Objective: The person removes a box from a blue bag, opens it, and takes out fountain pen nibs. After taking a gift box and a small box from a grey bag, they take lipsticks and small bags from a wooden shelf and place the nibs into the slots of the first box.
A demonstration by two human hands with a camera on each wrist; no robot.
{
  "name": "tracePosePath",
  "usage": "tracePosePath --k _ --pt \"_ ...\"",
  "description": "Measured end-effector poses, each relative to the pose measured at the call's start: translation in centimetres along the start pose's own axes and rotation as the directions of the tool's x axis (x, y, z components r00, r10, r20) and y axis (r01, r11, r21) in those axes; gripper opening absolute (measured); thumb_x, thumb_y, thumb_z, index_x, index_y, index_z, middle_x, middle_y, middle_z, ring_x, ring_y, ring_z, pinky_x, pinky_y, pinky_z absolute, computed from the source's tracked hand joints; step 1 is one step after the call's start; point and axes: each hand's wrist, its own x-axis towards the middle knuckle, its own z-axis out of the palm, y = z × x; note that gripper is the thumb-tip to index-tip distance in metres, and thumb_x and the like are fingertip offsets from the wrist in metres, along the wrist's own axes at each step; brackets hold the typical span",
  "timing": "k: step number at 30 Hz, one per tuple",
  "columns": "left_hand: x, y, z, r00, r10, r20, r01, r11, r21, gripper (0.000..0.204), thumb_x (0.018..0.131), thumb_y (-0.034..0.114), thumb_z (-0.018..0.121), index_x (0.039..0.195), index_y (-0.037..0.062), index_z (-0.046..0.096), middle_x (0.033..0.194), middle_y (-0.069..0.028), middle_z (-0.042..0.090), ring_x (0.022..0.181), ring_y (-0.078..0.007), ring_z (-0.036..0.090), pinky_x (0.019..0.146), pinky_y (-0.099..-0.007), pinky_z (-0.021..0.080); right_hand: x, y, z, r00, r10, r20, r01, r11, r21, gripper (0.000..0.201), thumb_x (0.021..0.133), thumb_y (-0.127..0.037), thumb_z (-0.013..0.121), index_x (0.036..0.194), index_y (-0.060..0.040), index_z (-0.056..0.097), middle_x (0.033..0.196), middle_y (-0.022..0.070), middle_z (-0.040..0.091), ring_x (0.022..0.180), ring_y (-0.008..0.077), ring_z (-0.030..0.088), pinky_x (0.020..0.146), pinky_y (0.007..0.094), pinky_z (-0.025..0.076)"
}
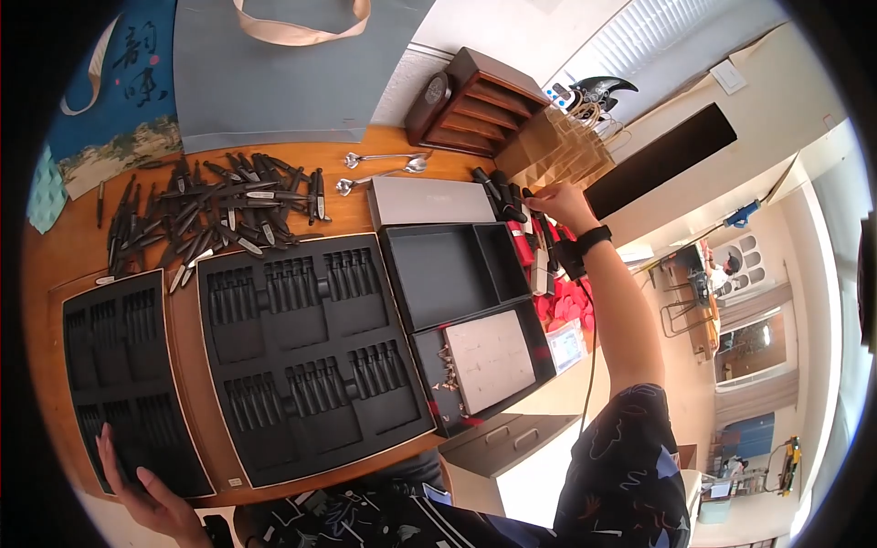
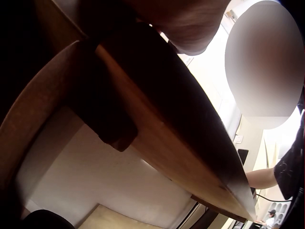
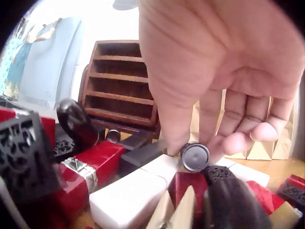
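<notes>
In the head view my right hand (image 1: 565, 206) reaches into a pile of small dark and red items. The right wrist view shows thumb and index finger of that hand (image 3: 219, 57) pinching a dark tube with a round end (image 3: 195, 158). Under it are a white box (image 3: 133, 193), a red box (image 3: 102, 157) and a wooden clip (image 3: 174, 212). My left hand (image 1: 151, 493), fingers extended, lies at the near edge of the left black tray (image 1: 121, 365); the left wrist view shows only part of this hand (image 2: 190, 24), beside the table's edge.
A larger black slotted tray (image 1: 315, 352) lies mid-table, below a heap of dark pen-like pieces (image 1: 215, 205). To its right are a divided black box (image 1: 438, 274) and a box holding a beige panel (image 1: 491, 358). A wooden shelf (image 1: 484, 110) and paper bags (image 1: 557, 146) stand behind.
</notes>
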Motion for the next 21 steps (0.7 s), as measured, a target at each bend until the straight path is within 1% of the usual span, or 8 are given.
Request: tracePosePath --k 4,8,9,10,14,16,17,21 --pt "-0.1 0.1 -0.1 0.999 -0.043 0.011 0.043 0.999 -0.019 0.046 0.108 0.006 0.041 0.151 -0.0083 0.046 0.152 -0.0236 0.057 0.147 -0.0377 0.049 0.125 -0.0494 0.032 1.9 0.8 2.0 0.99 -0.09 -0.104 0.072 0.983 -0.166 0.043 0.082 -0.047 0.084 0.106 -0.0108 0.084 0.096 0.0152 0.081 0.087 0.0307 0.078 0.083 0.0402 0.06" --pt "0.1 0.6 -0.2 0.997 -0.074 0.008 0.073 0.996 0.041 0.044 0.108 0.007 0.043 0.15 -0.0077 0.049 0.151 -0.0237 0.057 0.143 -0.0365 0.053 0.124 -0.046 0.035 -0.3 -0.9 0.4 0.976 0.015 -0.217 -0.021 0.999 -0.027 0.04 0.087 -0.048 0.077 0.099 -0.0103 0.084 0.093 0.0183 0.08 0.088 0.0348 0.077 0.087 0.0442 0.061" --pt "0.2 0.6 0.2 0.997 -0.068 -0.023 0.067 0.996 -0.061 0.044 0.109 0.008 0.044 0.15 -0.0071 0.05 0.15 -0.023 0.058 0.143 -0.0362 0.053 0.123 -0.046 0.036 -1.2 -0.6 -0.1 0.95 -0.072 -0.305 0.079 0.997 0.013 0.042 0.091 -0.048 0.073 0.1 -0.008 0.084 0.087 0.0173 0.079 0.085 0.0344 0.078 0.083 0.0445 0.061" --pt "0.2 0.5 0.4 0.999 -0.044 -0.03 0.042 0.997 -0.065 0.044 0.109 0.008 0.044 0.15 -0.0071 0.05 0.15 -0.023 0.058 0.143 -0.0362 0.053 0.123 -0.046 0.036 -3.7 -2.1 -1.1 0.901 -0.084 -0.425 0.125 0.99 0.071 0.04 0.092 -0.044 0.073 0.099 -0.0058 0.083 0.087 0.0178 0.079 0.084 0.0322 0.078 0.08 0.0421 0.061" --pt "0.5 0.6 -0.1 0.998 -0.057 0.011 0.055 0.993 0.101 0.041 0.112 0.013 0.043 0.147 -0.006 0.053 0.15 -0.0224 0.059 0.141 -0.0371 0.054 0.122 -0.0468 0.038 -14.6 -5.6 -3.1 0.831 0.005 -0.556 0.223 0.913 0.342 0.025 0.096 -0.025 0.076 0.094 -0.0005 0.08 0.084 0.0125 0.078 0.077 0.021 0.075 0.073 0.0325 0.057" --pt "2.3 3.9 -0.2 0.996 0.066 -0.059 -0.062 0.996 0.069 0.048 0.111 0.033 0.056 0.14 -0.0049 0.06 0.134 -0.0243 0.068 0.119 -0.039 0.068 0.103 -0.0493 0.054 -21.1 -7.4 -2.9 0.816 0.001 -0.577 0.281 0.873 0.399 0.017 0.096 -0.016 0.077 0.093 -0.0003 0.078 0.083 0.0105 0.076 0.076 0.018 0.072 0.073 0.0308 0.056" --pt "2.3 4.2 0.0 0.996 0.021 -0.085 -0.018 0.999 0.031 0.052 0.11 0.041 0.056 0.131 -0.0063 0.065 0.131 -0.0241 0.069 0.116 -0.043 0.067 0.102 -0.0525 0.052 -23.9 -7.1 -1.8 0.831 -0.065 -0.553 0.343 0.842 0.416 0.013 0.094 -0.014 0.078 0.092 -0.0009 0.078 0.084 0.0099 0.075 0.076 0.0192 0.072 0.073 0.0311 0.055" --pt "2.8 4.9 -0.4 0.997 0.077 -0.016 -0.076 0.996 0.055 0.05 0.111 0.038 0.054 0.136 -0.0044 0.061 0.135 -0.024 0.066 0.12 -0.0422 0.064 0.103 -0.0527 0.052 -31.7 -7.9 2.1 0.817 -0.294 -0.495 0.501 0.787 0.359 0.015 0.086 -0.015 0.083 0.096 -0.0055 0.078 0.096 0.0074 0.076 0.092 0.027 0.071 0.084 0.0381 0.055"
